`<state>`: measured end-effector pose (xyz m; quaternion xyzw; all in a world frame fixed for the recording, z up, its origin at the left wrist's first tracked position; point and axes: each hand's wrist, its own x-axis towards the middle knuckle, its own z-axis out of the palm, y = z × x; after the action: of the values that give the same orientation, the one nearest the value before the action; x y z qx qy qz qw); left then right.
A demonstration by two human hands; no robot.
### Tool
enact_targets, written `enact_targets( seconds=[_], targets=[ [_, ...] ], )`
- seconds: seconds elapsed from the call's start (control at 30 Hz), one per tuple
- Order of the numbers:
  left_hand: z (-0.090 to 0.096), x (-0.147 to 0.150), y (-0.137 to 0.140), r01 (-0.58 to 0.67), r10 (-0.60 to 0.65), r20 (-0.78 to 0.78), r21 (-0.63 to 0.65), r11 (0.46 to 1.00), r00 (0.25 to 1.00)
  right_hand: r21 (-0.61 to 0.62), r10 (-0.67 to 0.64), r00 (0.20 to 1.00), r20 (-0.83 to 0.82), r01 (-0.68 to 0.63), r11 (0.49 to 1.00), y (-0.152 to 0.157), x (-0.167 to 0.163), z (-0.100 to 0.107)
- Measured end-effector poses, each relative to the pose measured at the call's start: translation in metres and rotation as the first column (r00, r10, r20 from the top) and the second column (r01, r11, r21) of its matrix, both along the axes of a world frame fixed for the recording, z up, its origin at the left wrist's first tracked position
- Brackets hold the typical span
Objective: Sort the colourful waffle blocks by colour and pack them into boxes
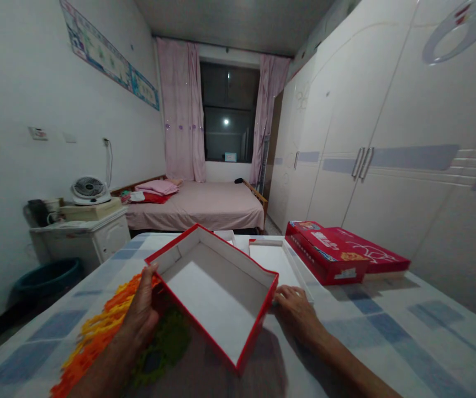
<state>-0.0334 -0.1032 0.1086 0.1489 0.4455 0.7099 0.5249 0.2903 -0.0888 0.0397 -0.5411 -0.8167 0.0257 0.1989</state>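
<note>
An open shallow cardboard box [217, 298], red outside and white inside, is held tilted above the table with its hollow toward me. My left hand [144, 304] grips its left corner, thumb along the outer side. At the right corner, my right hand [291, 301] has its fingers curled against the red wall; the fingertips are partly hidden. Beneath my left forearm lies a bumpy orange and yellow strip [107, 320]. A green, jagged-edged piece [167, 342] is in shadow under the box; its kind is unclear.
The table [387, 331] has a blue and white checked cloth. Behind my right hand lies a white open tray [277, 257]. Red printed boxes [329, 251] are at the right. Beyond are a bed [213, 202], a small cabinet [109, 232] with a fan [91, 189], and wardrobes [345, 127].
</note>
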Motion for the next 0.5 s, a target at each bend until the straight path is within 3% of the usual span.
enact_targets(
  seconds=[0.03, 0.07, 0.13, 0.17, 0.2, 0.27, 0.37, 0.5],
  targets=[
    [-0.001, 0.005, 0.006, 0.021, -0.021, -0.017, 0.005, 1.0, 1.0, -0.031, 0.006, 0.982, -0.189, -0.012, 0.999, -0.002, 0.001, 0.006],
    [-0.002, 0.011, 0.013, 0.034, -0.034, -0.031, 0.0, 0.999, 0.999, -0.086, -0.022, 0.912, -0.409, -0.014, 0.996, -0.006, 0.003, 0.013],
    [-0.002, 0.025, 0.028, 0.057, -0.058, -0.066, -0.007, 0.998, 0.996, -0.278, -0.173, 0.619, -0.766, -0.077, 0.957, -0.016, 0.007, 0.03],
    [-0.002, 0.033, 0.035, 0.074, -0.074, -0.09, -0.003, 0.997, 0.993, -0.36, -0.26, 0.457, -0.851, -0.147, 0.921, -0.022, 0.01, 0.038],
    [-0.001, 0.042, 0.041, 0.096, -0.095, -0.118, 0.008, 0.995, 0.989, -0.407, -0.32, 0.34, -0.884, -0.227, 0.885, -0.028, 0.013, 0.046],
    [0.001, 0.059, 0.052, 0.142, -0.133, -0.168, 0.043, 0.989, 0.977, -0.445, -0.373, 0.263, -0.89, -0.321, 0.836, -0.038, 0.02, 0.056],
    [0.005, 0.087, 0.064, 0.204, -0.178, -0.204, 0.112, 0.973, 0.963, -0.518, -0.467, 0.238, -0.851, -0.243, 0.82, -0.043, 0.034, 0.056],
    [0.014, 0.124, 0.074, 0.357, -0.312, -0.231, 0.188, 0.915, 0.921, -0.664, -0.674, -0.029, -0.739, -0.146, 0.734, -0.035, 0.056, 0.044]
  ],
)
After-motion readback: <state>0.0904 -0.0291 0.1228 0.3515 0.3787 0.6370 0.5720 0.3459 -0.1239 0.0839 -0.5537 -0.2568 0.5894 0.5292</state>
